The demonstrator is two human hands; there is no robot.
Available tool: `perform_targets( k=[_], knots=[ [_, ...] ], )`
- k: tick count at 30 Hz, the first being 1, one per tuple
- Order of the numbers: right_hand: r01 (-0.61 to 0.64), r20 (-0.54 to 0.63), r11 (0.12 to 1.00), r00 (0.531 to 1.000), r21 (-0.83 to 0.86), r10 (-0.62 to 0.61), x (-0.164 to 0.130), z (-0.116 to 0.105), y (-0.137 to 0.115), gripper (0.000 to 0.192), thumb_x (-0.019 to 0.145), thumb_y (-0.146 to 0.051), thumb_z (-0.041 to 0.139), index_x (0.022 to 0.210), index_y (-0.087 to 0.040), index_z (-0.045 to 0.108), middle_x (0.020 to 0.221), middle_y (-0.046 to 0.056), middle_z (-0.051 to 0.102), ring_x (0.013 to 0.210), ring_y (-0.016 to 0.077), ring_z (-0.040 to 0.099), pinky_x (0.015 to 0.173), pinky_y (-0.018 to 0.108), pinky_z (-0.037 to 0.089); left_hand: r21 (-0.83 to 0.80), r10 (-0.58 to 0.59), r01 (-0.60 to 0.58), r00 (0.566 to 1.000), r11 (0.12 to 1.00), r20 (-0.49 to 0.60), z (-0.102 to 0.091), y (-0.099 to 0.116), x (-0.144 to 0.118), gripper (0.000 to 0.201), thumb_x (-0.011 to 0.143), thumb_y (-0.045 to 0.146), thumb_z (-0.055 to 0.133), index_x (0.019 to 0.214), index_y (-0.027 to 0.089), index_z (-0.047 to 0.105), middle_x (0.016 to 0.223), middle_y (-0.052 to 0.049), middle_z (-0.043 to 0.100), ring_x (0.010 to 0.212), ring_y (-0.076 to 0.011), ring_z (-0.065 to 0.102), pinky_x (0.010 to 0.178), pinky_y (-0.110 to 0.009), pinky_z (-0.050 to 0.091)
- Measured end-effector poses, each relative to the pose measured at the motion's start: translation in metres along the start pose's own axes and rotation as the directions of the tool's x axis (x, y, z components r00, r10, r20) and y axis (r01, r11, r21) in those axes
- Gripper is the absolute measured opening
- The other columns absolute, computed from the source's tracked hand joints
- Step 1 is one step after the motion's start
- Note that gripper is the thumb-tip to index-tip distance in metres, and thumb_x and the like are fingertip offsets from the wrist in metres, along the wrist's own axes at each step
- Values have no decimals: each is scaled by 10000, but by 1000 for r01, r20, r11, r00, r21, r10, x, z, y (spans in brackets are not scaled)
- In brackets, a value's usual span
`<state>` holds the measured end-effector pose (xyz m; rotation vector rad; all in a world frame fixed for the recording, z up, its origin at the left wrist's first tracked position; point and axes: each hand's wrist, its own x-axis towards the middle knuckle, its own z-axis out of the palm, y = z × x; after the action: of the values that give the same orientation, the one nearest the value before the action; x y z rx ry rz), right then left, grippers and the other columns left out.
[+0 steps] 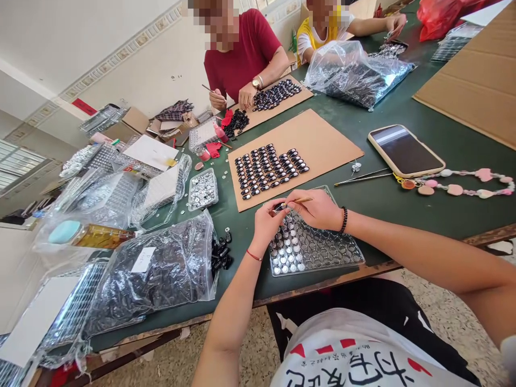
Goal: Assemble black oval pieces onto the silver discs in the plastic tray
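Note:
My left hand (266, 221) is closed over the tray's far left corner, pinching a small black piece (279, 206) that its fingers partly hide. In my right hand (322, 208) is a thin tool with a wooden handle (301, 200), its tip meeting the piece; the kind of tip is too small to tell. Under both hands lies a clear plastic tray (330, 264) of round cells, the left ones filled with whitish discs (287, 262). Beyond them, a cardboard sheet (322, 145) bears rows of black pieces with white ovals (266, 169).
To the left are a box of small silvery parts (202, 189), loose black pieces (221, 252) and a bulging plastic bag (161, 274). A phone (405, 150) with a beaded strap and metal tweezers (363, 177) lie right. Two people work across the green table (455, 209).

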<state>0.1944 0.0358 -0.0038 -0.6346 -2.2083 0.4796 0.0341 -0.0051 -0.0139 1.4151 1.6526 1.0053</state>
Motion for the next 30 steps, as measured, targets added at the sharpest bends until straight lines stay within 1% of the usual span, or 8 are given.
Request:
perform_targets(
  k=[5,9,15,22,25,28,30],
  knots=[
    [-37,24,999,999,-24,38,1,0,-1,259,892,-288,320,877,-154,540,793,63,614,699,157,553,628,250,372,-29,12,-13,1000,999,-19,1,-1,1,332,643,336,647,938,183,635,474,46,477,392,-74,440,404,-190,322],
    [-36,22,999,999,-4,36,1,3,0,243,890,-276,325,903,-156,536,841,70,620,730,160,560,636,252,375,-34,23,-24,1000,999,-21,0,0,0,322,648,329,640,935,182,636,489,43,488,390,-69,424,399,-189,310],
    [-25,25,999,999,-23,25,1,2,0,234,893,-271,322,883,-157,526,814,60,617,698,152,555,611,244,365,-23,37,-37,999,999,-4,-1,3,-1,322,671,355,617,941,180,628,527,32,515,409,-66,430,415,-190,325],
    [-16,56,998,998,-57,19,0,1,-1,232,890,-270,321,886,-160,526,821,57,615,685,154,549,597,246,342,-42,1,-1,1000,999,11,0,1,-1,326,668,358,621,937,173,628,546,24,522,414,-60,418,429,-190,352],
    [-20,70,997,997,-69,24,1,2,0,241,893,-272,310,891,-159,523,817,61,608,677,151,540,586,245,330,-121,-44,47,999,991,30,-1,5,-2,335,659,336,629,950,170,627,573,15,547,420,-58,422,423,-186,342],
    [4,101,995,995,-102,6,1,4,0,248,897,-270,300,895,-156,520,820,61,598,681,150,531,582,245,323,-217,-115,126,991,968,62,-3,7,-1,290,697,333,582,927,163,632,584,5,559,413,-57,430,377,-174,276],
    [36,128,992,992,-121,-20,0,6,-1,237,893,-262,309,909,-157,521,834,63,592,683,147,525,583,244,322,-244,-127,133,991,960,41,-3,5,0,256,717,330,556,889,158,636,575,6,553,414,-55,428,369,-171,258]
  ],
)
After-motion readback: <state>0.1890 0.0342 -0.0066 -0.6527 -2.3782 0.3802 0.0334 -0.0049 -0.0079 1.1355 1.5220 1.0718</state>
